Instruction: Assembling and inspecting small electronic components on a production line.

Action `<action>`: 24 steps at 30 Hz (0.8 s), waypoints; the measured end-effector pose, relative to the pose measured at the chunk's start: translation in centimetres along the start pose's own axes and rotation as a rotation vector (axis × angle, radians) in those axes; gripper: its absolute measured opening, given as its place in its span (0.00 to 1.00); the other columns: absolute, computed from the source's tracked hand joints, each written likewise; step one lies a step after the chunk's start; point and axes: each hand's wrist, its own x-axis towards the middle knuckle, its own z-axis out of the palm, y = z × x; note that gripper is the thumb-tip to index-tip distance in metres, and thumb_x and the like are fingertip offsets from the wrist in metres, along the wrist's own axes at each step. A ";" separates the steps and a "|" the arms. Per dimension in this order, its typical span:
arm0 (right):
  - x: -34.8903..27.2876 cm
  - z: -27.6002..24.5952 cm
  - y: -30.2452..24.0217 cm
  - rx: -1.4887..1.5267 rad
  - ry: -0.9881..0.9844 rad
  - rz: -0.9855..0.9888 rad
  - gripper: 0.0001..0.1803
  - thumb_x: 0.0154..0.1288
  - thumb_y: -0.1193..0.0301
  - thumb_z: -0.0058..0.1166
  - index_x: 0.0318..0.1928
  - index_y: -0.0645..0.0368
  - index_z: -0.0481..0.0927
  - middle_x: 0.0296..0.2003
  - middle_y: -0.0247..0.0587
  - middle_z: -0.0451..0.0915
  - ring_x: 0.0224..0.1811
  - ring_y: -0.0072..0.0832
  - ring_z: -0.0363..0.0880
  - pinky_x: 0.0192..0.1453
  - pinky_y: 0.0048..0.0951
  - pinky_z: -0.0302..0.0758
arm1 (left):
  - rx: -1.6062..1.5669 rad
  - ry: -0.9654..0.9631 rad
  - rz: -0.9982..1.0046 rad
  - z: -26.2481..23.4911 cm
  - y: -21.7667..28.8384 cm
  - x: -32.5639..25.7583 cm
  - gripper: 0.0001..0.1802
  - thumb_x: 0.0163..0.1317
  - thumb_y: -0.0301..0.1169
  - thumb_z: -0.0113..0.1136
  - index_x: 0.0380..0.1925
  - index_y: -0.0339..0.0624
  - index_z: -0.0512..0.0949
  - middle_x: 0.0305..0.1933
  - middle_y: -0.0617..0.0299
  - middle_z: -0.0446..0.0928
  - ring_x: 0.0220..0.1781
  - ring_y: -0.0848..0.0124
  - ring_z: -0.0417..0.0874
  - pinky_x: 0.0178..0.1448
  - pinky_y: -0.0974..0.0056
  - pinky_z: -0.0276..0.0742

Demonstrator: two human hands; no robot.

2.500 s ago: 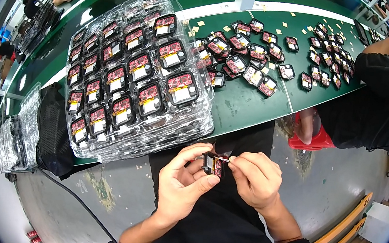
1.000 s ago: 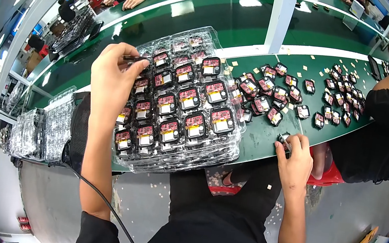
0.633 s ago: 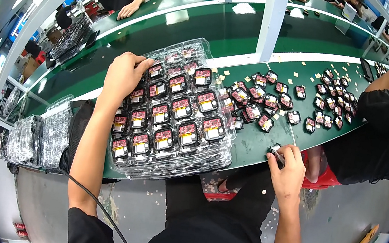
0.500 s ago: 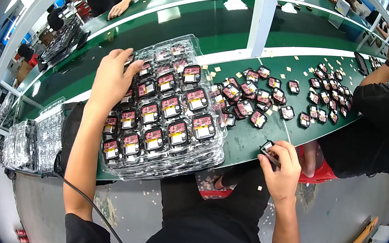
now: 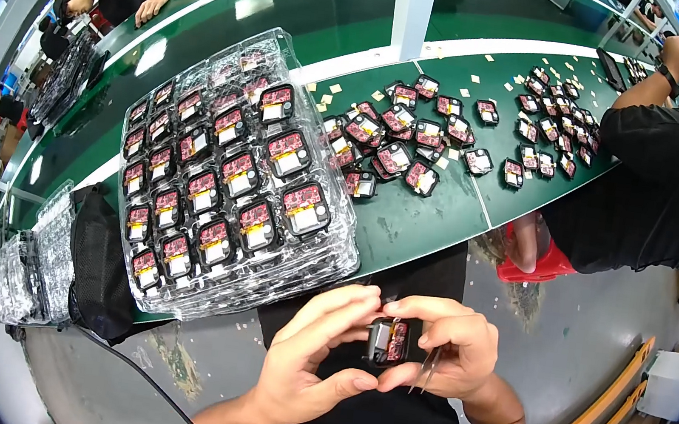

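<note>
Low in front of my body, both hands hold a small black case with a red circuit board and a yellow strip inside. My left hand curls round its left side, thumb below and fingers above. On the other side, my right hand grips it between thumb and fingers. Thin metal prongs, apparently tweezers, stick out below the right fingers. To the left, a clear plastic tray on a stack of trays carries rows of similar cases.
Loose cases lie heaped on the green bench, among small pale squares. More cases spread near a co-worker at the right. A white post rises behind. Left are stacked trays, a black bag and a cable.
My left hand has left the tray and come down to my right hand. The case has moved left and lower, in front of my body. The view has shifted.
</note>
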 end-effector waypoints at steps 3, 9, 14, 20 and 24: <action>-0.2 0.1 0.4 -0.059 -0.069 -0.020 0.35 0.50 0.58 0.83 0.49 0.60 0.73 0.52 0.60 0.85 0.44 0.42 0.91 0.42 0.34 0.89 | -0.179 0.095 0.024 0.9 -2.4 -0.7 0.37 0.66 0.29 0.74 0.70 0.25 0.69 0.74 0.40 0.65 0.73 0.51 0.75 0.74 0.51 0.76; -0.4 0.0 -0.5 -0.124 -0.172 0.179 0.47 0.50 0.52 0.82 0.62 0.63 0.69 0.51 0.50 0.76 0.37 0.36 0.85 0.35 0.31 0.87 | -0.393 0.305 -0.005 1.5 -3.7 -1.5 0.34 0.66 0.32 0.74 0.66 0.24 0.72 0.71 0.40 0.70 0.70 0.49 0.79 0.74 0.48 0.76; -0.5 0.3 -0.4 -0.416 -0.182 0.160 0.29 0.57 0.70 0.77 0.57 0.64 0.79 0.43 0.45 0.78 0.32 0.29 0.81 0.34 0.30 0.80 | -0.371 0.359 -0.005 0.5 -4.4 -2.0 0.32 0.65 0.29 0.74 0.65 0.26 0.72 0.70 0.41 0.71 0.69 0.48 0.80 0.74 0.48 0.75; -1.1 0.7 0.9 -0.679 -0.162 -0.054 0.18 0.56 0.78 0.71 0.49 0.64 0.88 0.37 0.40 0.85 0.28 0.29 0.82 0.30 0.28 0.77 | -0.422 0.337 -0.003 0.3 -4.6 -2.1 0.32 0.64 0.25 0.75 0.65 0.26 0.72 0.71 0.40 0.69 0.70 0.49 0.79 0.74 0.50 0.76; -1.1 1.1 1.3 -0.710 -0.085 -0.164 0.14 0.54 0.78 0.71 0.43 0.64 0.88 0.37 0.40 0.87 0.27 0.27 0.82 0.28 0.26 0.74 | -0.415 0.321 0.003 0.3 -4.7 -2.2 0.32 0.64 0.24 0.74 0.65 0.27 0.72 0.72 0.41 0.68 0.70 0.49 0.79 0.73 0.51 0.77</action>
